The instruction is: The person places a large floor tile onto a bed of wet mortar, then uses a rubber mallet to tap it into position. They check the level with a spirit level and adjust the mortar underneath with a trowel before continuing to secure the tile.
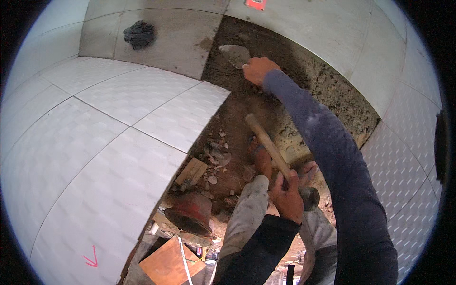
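My right hand (260,70) is closed on a trowel, whose pale, mortar-smeared blade (232,54) lies over a dark patch of wet mortar (251,33) at the upper middle. Lower down, my left hand (287,194) grips a hammer by its wooden handle (266,140), close to its dark, rounded head (310,199); the handle points up and away from me. The mortar patch borders grey tiles (180,42) on the left and a pale tiled surface (342,38) above and to the right.
White textured tiles (95,166) cover the left side. Rubble (213,156), wood pieces (190,173), a red-stained bucket (187,213) and an orange board (166,263) lie below. A dark lump (138,34) is on the grey tiles. My feet (261,156) and legs are among the rubble.
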A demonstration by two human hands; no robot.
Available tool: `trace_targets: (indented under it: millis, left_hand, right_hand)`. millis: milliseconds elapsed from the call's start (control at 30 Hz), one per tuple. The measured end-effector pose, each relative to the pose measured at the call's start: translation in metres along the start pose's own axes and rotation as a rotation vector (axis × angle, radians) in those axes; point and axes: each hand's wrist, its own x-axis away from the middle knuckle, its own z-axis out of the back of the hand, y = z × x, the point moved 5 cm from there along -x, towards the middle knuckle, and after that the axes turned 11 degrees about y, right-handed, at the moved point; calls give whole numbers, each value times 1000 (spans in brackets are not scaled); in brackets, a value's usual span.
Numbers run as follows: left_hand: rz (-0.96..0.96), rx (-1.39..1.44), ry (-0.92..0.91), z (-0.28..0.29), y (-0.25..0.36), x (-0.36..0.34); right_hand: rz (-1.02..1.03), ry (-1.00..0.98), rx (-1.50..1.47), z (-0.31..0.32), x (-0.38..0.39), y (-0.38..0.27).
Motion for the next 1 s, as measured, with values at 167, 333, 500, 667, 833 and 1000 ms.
trace_targets:
  millis: [167, 333, 500, 667, 833, 1000]
  left_hand:
    - [-50, 6, 37, 0, 1, -2]
    - [-7, 2, 14, -4, 4, 0]
    - [24, 69, 54, -4, -10, 7]
    - [-64, -39, 15, -11, -13, 13]
    - [-79, -75, 5, -7, -31, 11]
    - [-120, -132, -7, -11, -42, 5]
  right_hand:
    - [-74, -234, -152, -24, 7, 9]
    - [-146, -364, 11, -45, 102, 69]
    - [-394, -146, -468, -10, 137, 119]
    - [-335, -211, -151, -69, 175, 142]
    - [-631, 90, -165, -46, 222, 171]
    - [-875, 451, -304, -131, 277, 191]
